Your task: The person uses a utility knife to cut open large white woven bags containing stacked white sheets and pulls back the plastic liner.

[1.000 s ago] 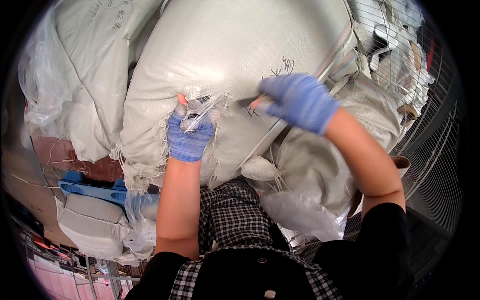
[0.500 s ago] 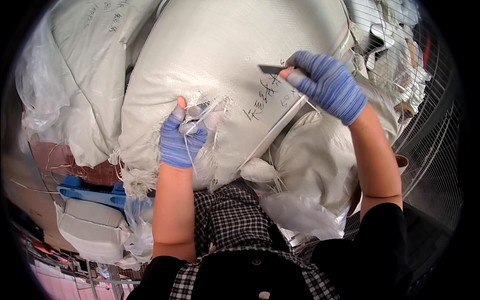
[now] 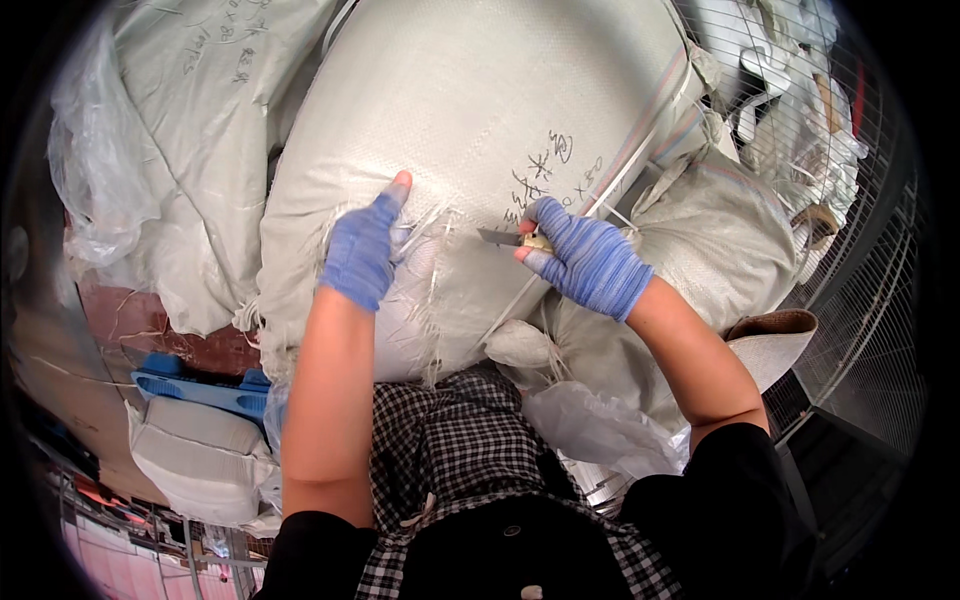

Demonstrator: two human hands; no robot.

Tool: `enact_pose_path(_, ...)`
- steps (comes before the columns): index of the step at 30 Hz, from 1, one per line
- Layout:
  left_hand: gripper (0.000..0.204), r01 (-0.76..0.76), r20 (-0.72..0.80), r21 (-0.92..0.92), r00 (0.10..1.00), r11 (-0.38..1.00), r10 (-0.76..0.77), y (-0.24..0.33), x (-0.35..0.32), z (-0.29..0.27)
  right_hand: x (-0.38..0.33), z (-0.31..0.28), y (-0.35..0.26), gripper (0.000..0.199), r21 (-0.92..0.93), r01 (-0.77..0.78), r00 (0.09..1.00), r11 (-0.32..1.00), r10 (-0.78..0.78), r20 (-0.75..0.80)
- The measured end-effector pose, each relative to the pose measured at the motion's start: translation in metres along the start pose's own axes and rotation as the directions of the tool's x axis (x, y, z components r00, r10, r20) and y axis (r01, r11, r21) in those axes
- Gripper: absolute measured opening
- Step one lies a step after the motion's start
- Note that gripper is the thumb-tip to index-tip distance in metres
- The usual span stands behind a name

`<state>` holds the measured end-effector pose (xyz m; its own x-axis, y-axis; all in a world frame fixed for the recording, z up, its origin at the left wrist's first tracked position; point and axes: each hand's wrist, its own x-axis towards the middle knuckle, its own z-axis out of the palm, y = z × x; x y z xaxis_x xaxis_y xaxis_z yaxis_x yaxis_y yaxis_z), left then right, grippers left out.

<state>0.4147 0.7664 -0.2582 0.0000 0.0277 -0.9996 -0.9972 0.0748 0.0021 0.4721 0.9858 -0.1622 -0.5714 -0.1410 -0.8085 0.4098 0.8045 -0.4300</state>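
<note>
Against the big woven sack (image 3: 480, 130), my left hand (image 3: 362, 250) presses flat on frayed, slit fabric; my right hand (image 3: 588, 262) grips a small blade (image 3: 498, 237); most stays uncut, I judge.

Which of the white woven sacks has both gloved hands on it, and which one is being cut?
The big middle sack: left hand presses its frayed edge, right hand holds a small knife against it. The other sacks are untouched.

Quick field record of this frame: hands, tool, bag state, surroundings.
left hand: gloved, flat on the big woven sack, beside the frayed cut edge
right hand: gloved, grips a small knife, blade pointing toward the left hand
sack: white, bulging, handwritten marks
nearby: more sacks, wire cage, blue plastic piece
</note>
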Motion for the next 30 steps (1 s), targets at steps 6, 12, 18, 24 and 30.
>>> enact_pose_path(6, 0.039, -0.086, 0.083, 0.173, 0.994, 0.981, 0.073, 0.014, 0.001, 0.006, 0.022, 0.001, -0.019, 0.028, -0.071, 0.065, 0.998, 0.995, -0.067, -0.018)
enact_pose_path(12, 0.031, -0.045, 0.356, -0.266, 0.924, 0.963, 0.142, -0.016, 0.022, -0.004, 0.041, -0.006, -0.035, 0.026, -0.237, 0.103, 0.992, 0.966, -0.083, 0.092)
enact_pose_path(18, 0.02, 0.107, 0.47, -0.514, 0.865, 0.851, 0.175, -0.015, 0.013, 0.009, 0.058, -0.01, -0.045, 0.024, -0.304, 0.109, 0.99, 0.947, -0.075, 0.119)
enact_pose_path(24, 0.018, 0.026, 0.483, -0.464, 0.846, 0.885, 0.228, -0.044, 0.053, -0.022, 0.07, -0.05, -0.008, 0.022, -0.444, 0.013, 0.96, 0.896, -0.136, -0.245)
enact_pose_path(30, 0.022, 0.093, 0.481, -0.479, 0.86, 0.873, 0.172, -0.01, 0.005, -0.003, 0.054, -0.045, -0.045, 0.023, -0.409, 0.211, 0.976, 0.888, -0.167, 0.14)
